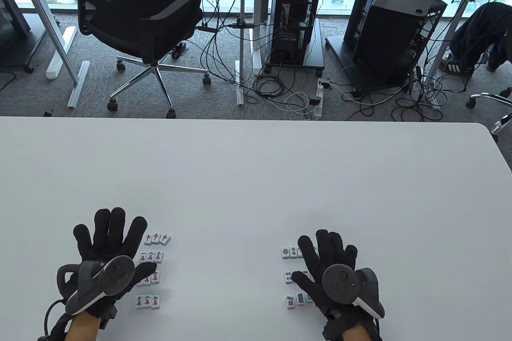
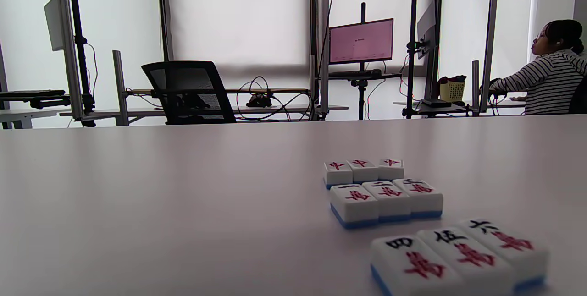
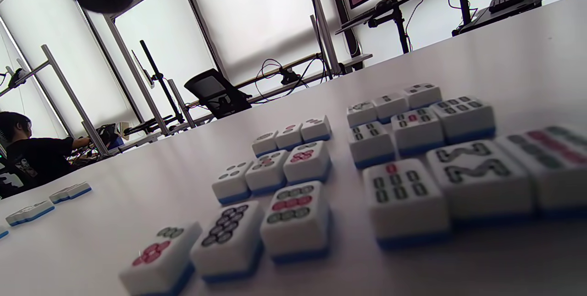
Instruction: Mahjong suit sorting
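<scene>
Both hands lie spread and flat, the left hand (image 1: 106, 247) just left of the character tiles (image 1: 151, 270) in rows, the right hand (image 1: 326, 267) partly covering the dot tiles (image 1: 294, 275) on the tabletop (image 1: 256, 181).

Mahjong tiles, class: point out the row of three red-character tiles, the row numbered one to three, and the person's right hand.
Red-character row (image 2: 363, 170): left wrist view, middle tile's face.
One-to-three row (image 2: 389, 197): left wrist view, middle tile's face.
Right hand (image 1: 326, 263): table view, glove's back.
</scene>
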The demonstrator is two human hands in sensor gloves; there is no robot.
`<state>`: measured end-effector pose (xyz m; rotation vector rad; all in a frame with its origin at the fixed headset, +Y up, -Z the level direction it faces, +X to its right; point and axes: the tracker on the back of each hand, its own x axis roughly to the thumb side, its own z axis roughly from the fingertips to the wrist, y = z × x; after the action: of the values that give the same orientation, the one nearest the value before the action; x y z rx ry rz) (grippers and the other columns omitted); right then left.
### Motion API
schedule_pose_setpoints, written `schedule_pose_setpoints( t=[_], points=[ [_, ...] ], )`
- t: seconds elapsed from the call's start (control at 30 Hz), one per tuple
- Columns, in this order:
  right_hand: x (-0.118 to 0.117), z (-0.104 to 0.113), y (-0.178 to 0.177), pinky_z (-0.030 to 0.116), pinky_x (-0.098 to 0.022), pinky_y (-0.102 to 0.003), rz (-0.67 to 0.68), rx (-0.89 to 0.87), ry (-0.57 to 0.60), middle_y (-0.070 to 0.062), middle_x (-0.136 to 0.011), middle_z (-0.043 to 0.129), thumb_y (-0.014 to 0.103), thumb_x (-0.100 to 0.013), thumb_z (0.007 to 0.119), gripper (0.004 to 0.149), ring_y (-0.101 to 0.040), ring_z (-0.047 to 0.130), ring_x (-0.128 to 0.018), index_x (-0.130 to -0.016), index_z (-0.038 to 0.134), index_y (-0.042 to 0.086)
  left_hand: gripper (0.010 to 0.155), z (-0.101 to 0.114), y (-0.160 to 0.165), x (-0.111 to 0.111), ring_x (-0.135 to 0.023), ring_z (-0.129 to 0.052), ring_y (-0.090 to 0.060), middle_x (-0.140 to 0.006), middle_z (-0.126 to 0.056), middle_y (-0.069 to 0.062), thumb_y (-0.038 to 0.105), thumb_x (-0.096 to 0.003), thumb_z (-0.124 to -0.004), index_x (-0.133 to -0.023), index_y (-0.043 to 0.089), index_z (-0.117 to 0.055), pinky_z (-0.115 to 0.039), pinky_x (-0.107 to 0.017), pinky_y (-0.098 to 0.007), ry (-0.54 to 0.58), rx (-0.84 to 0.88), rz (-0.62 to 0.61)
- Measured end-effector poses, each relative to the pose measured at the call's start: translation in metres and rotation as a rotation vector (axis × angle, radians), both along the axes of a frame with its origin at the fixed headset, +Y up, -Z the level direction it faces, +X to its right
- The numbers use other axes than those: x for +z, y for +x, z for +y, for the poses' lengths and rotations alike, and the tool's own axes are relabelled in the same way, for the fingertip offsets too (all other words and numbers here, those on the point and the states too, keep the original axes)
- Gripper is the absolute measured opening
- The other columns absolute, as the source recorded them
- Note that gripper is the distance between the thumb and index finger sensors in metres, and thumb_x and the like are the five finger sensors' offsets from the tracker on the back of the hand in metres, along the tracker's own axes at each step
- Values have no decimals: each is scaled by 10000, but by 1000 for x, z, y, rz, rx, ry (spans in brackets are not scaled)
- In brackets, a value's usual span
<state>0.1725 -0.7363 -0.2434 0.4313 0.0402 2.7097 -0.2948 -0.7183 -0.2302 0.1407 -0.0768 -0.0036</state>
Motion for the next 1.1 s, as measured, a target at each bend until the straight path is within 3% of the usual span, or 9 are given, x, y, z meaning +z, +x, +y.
schedule_pose_setpoints(
  t=[0.23,0.4,0.5,0.6,0.73,0.83,0.97,1.1],
  points=[
    [0,-3,-7,89,-715,-694,-7,91,12,-114,-1173,45,606,-524,604,761,-407,10,-1040,-1095,153,382,974,6,-3,2,-1066,206,-241,-1110,152,73,798,-312,-627,-1066,454,-115,54,-713,-660,21,78,-20],
    [-3,7,-7,241,-764,-676,-27,112,56,-95,-1181,56,597,-519,651,813,-420,84,-1059,-1079,103,382,970,7,-2,3,-1068,203,-238,-1109,153,76,797,-314,-626,-1066,457,-117,53,-713,-661,26,69,-27],
    [-11,24,-11,406,-759,-632,-28,199,87,-118,-1188,115,579,-510,695,847,-448,203,-1059,-1083,113,355,965,11,-3,4,-1069,202,-236,-1110,151,79,796,-317,-625,-1067,458,-121,52,-714,-661,43,95,-35],
    [-26,50,-24,699,-585,-461,-17,331,171,-180,-1167,294,544,-498,735,880,-413,631,-917,-1090,139,281,963,15,-4,6,-1070,200,-238,-1111,148,77,792,-320,-628,-1070,455,-126,50,-715,-661,60,122,-42],
    [-47,64,-49,801,-320,-301,-17,441,168,-157,-1045,651,505,-471,784,877,-333,884,-602,-1099,245,217,959,18,-6,8,-1071,197,-239,-1113,146,75,789,-324,-630,-1072,455,-133,48,-715,-662,66,152,-46],
    [-61,51,-70,785,-154,-223,-5,532,103,-117,-815,871,456,-446,825,802,-233,935,-338,-1083,416,190,955,19,-7,9,-1072,195,-238,-1113,144,76,788,-326,-630,-1074,454,-140,47,-715,-662,67,174,-52],
    [-76,17,-85,761,-79,-205,23,670,-37,-84,-645,941,411,-429,854,730,-174,918,-217,-1049,537,190,952,21,-6,10,-1073,189,-241,-1114,141,74,787,-328,-631,-1076,452,-146,42,-717,-663,74,190,-65],
    [-82,-8,-93,753,-50,-198,57,743,-106,-55,-547,957,388,-421,869,672,-135,889,-148,-1016,617,204,944,22,-6,10,-1076,179,-245,-1117,133,73,777,-335,-640,-1081,448,-164,35,-720,-663,72,192,-64]
  ],
)
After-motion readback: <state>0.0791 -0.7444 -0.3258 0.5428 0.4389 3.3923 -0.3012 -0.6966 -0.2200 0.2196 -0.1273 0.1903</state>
